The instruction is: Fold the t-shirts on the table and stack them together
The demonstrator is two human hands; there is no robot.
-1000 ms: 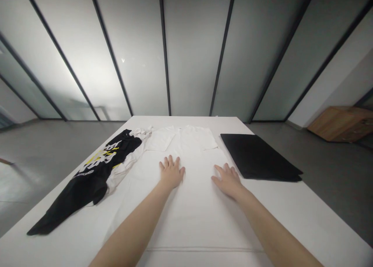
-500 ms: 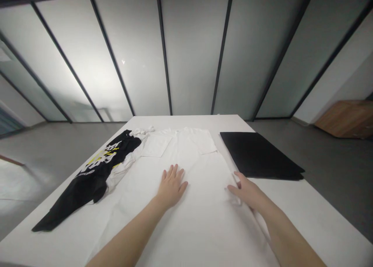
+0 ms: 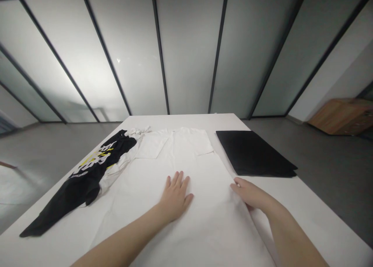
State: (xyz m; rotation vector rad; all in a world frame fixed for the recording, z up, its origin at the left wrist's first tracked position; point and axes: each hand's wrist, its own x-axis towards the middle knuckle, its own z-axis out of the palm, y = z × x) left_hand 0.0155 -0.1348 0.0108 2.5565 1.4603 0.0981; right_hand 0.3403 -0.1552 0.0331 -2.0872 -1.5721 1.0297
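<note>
A white T-shirt (image 3: pixel 204 170) lies spread out on the white table (image 3: pixel 317 216), with its sleeves at the far end. My left hand (image 3: pixel 175 199) rests flat on the middle of the shirt, fingers spread. At the shirt's right edge, my right hand (image 3: pixel 252 193) pinches the fabric between thumb and fingers; the edge there is slightly lifted. Some of the right hand's fingers are hidden under the cloth.
Along the table's left side lies a black garment (image 3: pixel 72 193) with white and yellow print, next to crumpled white cloth (image 3: pixel 112 175). A flat black stack (image 3: pixel 256 154) sits at the right. Frosted glass panels (image 3: pixel 189 57) stand behind the table, and a wooden cabinet (image 3: pixel 338 115) far right.
My right thumb and fingers have closed on the shirt's right edge. My left hand appears slightly lower and further right in view. The whole view has shifted a little.
</note>
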